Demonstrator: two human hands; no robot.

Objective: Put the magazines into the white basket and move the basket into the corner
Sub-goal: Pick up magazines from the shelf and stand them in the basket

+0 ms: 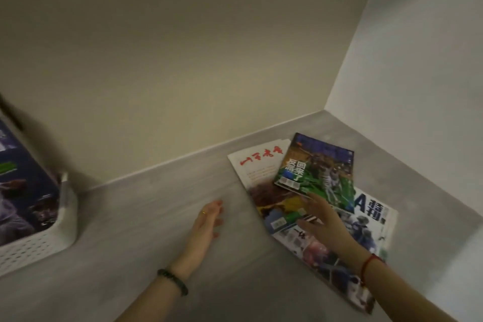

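Three magazines lie overlapped on the grey floor near the corner: a green and blue one [320, 170] on top, a white one with red characters [257, 165] under it, and a large one with photos [366, 227] at the bottom. My right hand [322, 219] hovers over them, fingers spread, fingertips at the lower edge of the green one. Palm down on the bare floor to their left is my left hand [207, 219], holding nothing. The white perforated basket [34, 246] stands at the far left with a dark magazine [21, 185] upright inside it.
Two pale walls meet in a corner [325, 110] just behind the magazines. Grey floor [156, 212] stretches between the basket and the magazines. A dark bead bracelet is on my left wrist and a red string on my right.
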